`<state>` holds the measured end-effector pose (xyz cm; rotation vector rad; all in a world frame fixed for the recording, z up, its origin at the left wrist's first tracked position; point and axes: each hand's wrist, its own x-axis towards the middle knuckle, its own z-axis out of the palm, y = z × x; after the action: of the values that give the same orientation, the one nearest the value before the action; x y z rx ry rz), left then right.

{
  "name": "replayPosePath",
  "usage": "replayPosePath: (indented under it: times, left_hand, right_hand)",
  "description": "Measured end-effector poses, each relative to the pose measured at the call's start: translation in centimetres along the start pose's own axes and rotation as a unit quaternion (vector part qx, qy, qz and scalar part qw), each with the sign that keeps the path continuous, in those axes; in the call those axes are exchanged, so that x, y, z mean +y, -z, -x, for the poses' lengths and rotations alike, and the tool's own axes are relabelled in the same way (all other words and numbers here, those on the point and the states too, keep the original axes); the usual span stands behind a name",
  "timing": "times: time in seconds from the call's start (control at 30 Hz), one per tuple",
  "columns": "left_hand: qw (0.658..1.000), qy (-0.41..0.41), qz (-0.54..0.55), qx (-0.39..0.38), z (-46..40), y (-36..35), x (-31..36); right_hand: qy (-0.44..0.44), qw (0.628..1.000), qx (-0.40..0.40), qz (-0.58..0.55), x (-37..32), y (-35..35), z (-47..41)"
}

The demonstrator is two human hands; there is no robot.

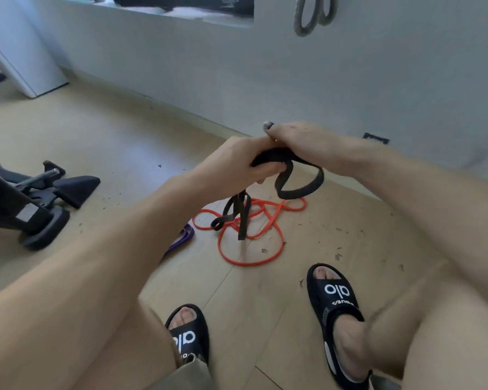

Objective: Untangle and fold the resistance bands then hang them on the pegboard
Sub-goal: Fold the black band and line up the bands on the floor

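The black resistance band (290, 175) is a flat, wide strap, bunched near the frame's centre and held off the floor. One open loop curls out toward 3 o'clock; twisted, doubled strands hang straight down toward 6 o'clock, over the orange band. The orange resistance band (248, 232) is thin and lies on the wooden floor in loose, overlapping loops. At its 9 o'clock side a purple resistance band (182, 239) lies flat, partly hidden. A grey band (312, 14) hangs on the wall at 12 o'clock.
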<state>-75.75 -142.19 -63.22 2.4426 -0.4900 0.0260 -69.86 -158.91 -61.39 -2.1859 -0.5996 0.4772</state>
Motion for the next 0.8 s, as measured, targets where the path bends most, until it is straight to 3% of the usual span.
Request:
replayPosePath:
  times: [0.1, 0.33, 0.43, 0.53, 0.67, 0.8]
  left_hand:
    - [1.0, -0.002, 0.023, 0.018, 0.1, 0.3, -0.1]
    - [0.998, 0.064, -0.022, -0.004, 0.5, 0.9, -1.8]
    - [0.995, 0.081, -0.041, -0.041, 0.8, 0.8, -2.4]
    - [0.997, 0.076, -0.022, -0.017, 0.8, 0.9, -2.7]
    - [0.998, 0.062, 0.029, 0.0, 0.5, 0.9, -2.4]
    - [0.996, 0.035, 0.072, 0.027, -0.1, 1.3, -1.7]
  right_hand:
    - [0.042, 0.999, -0.023, 0.003, -0.9, -1.4, -0.2]
    - [0.065, 0.986, 0.075, 0.138, -1.0, 0.7, -1.1]
    - [0.048, 0.98, 0.097, 0.165, -0.3, 3.0, -0.9]
    - [0.001, 0.978, 0.083, 0.193, 0.9, 3.8, -1.1]
    - [-0.044, 0.994, 0.023, 0.094, 0.7, 2.0, -1.3]
    - [0.004, 0.999, -0.035, -0.019, -0.7, -1.3, -1.6]
